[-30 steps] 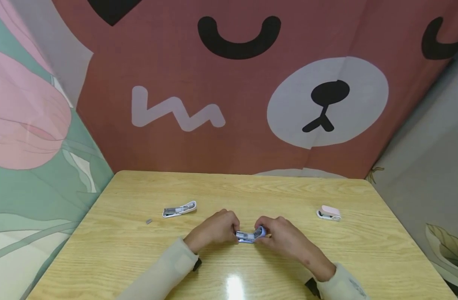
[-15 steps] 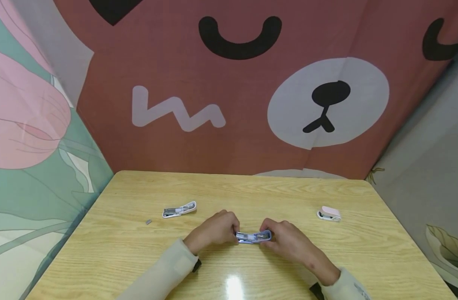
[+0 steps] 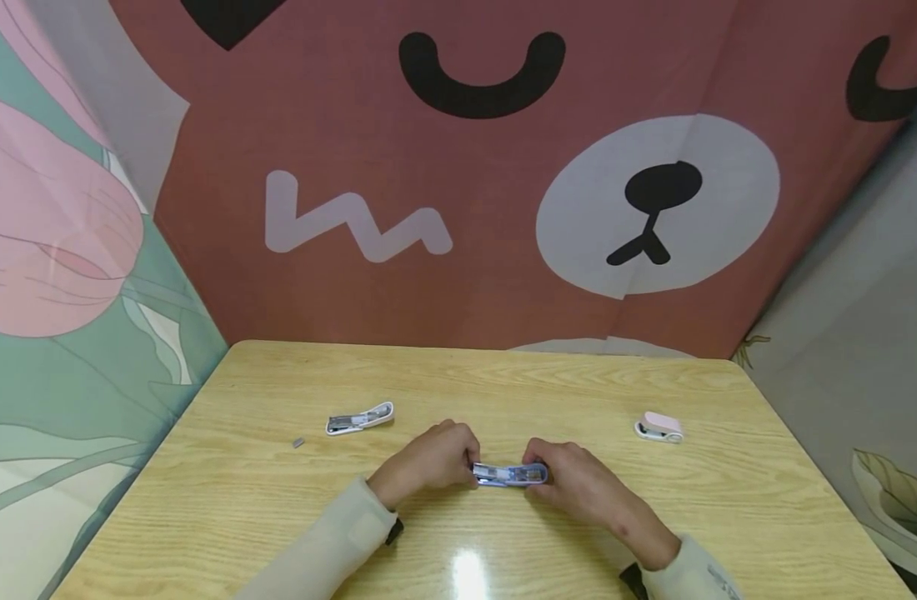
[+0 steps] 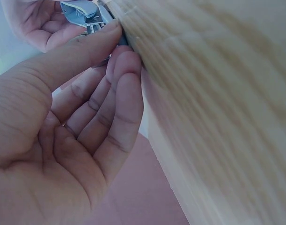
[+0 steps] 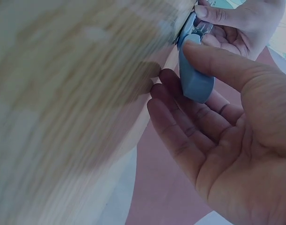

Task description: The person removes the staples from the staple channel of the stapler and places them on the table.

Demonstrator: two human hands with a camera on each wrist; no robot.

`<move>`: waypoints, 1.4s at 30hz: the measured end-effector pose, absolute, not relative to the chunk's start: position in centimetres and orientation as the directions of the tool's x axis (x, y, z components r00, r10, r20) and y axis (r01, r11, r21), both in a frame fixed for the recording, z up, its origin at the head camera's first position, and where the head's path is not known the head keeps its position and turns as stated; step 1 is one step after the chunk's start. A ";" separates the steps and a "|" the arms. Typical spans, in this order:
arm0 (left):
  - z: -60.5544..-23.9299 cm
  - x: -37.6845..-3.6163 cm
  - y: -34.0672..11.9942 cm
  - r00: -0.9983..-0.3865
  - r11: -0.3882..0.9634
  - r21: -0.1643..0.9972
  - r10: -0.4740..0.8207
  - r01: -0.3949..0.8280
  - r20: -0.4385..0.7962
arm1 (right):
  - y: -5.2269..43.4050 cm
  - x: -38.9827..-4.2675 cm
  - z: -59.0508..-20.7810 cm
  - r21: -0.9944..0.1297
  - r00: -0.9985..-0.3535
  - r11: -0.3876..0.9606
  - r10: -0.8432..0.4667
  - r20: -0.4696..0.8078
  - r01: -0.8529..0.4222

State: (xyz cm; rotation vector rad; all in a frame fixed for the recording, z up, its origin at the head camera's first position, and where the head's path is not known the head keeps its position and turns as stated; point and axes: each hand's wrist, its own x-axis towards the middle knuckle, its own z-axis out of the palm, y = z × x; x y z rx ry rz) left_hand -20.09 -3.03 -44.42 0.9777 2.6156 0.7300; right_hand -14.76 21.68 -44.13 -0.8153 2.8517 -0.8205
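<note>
A small blue stapler (image 3: 509,475) is spread open between my hands, low over the table, its metal magazine facing up. My left hand (image 3: 438,457) pinches its left end between thumb and curled fingers. At the other end my right hand (image 3: 582,479) holds the blue cover. In the right wrist view the thumb presses on that rounded blue cover (image 5: 197,77), with the forefinger behind it. From the left wrist, the left thumb and fingertips meet on the stapler's base (image 4: 115,35), and the cover stands angled away beyond them.
A white stapler (image 3: 359,418), also spread open, lies to the left on the wooden table (image 3: 443,375). Beside it is a small grey strip of staples (image 3: 298,442). A pink and white stapler (image 3: 658,426) stands at the right. A printed bear curtain (image 3: 488,292) hangs behind the table.
My right hand has swung the blue stapler's cover outward and down to the right, so the stapler now lies nearly flat. My left hand has stayed in place.
</note>
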 end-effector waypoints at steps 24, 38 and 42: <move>-44.3 -19.9 -2.9 -0.737 0.646 0.521 0.674 0.557 -0.047 | 18.0 -13.4 -44.4 -0.163 -0.770 0.782 -0.514 0.378 -0.602; -44.5 -19.8 -2.8 -0.747 0.643 0.531 0.664 0.552 -0.028 | 16.5 -13.5 -43.9 -0.219 -0.835 0.811 -0.490 0.251 -0.542; -44.4 -19.7 -2.8 -0.744 0.641 0.522 0.668 0.562 -0.019 | 16.2 -13.6 -43.7 -0.220 -0.846 0.822 -0.478 0.236 -0.525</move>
